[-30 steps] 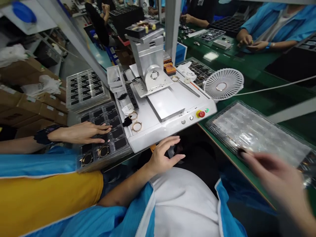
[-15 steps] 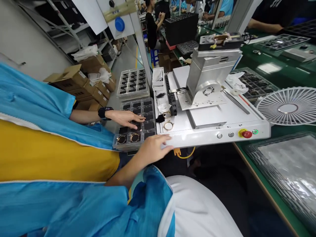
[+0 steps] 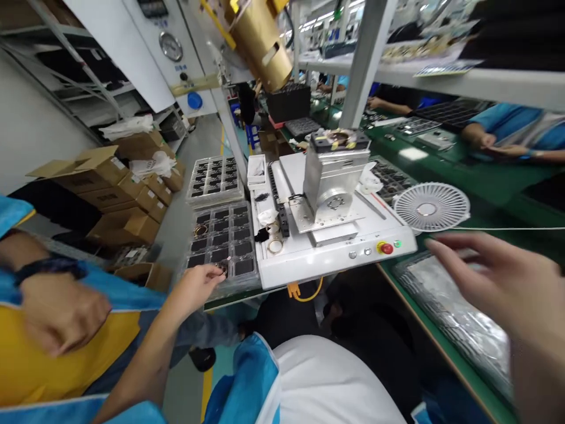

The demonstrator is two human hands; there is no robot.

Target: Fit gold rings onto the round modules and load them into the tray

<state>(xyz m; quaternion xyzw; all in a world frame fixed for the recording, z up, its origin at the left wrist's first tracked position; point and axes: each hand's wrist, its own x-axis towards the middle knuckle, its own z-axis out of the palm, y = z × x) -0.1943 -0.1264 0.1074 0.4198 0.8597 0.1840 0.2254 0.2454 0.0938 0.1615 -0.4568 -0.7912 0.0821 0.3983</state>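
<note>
My left hand reaches over the clear compartment tray. Its thumb and fingers are pinched on a dark round watch case at the tray's near edge. Another watch case, with a gold rim, lies in a left compartment. My right hand is raised at the right, slightly blurred, with fingers apart and nothing in them. Below it lies a stack of clear plastic trays. A gold-coloured ring rests on the white machine base.
A co-worker's hand is close at the left. A metal fixture stands on the machine base, near a red button and a white fan. A gold cylinder hangs above. Cardboard boxes stand on the floor.
The view has shifted. My left hand has moved from the machine's front edge to the tray and closed on a watch case. My right hand has come into view. The co-worker's hand has left the tray.
</note>
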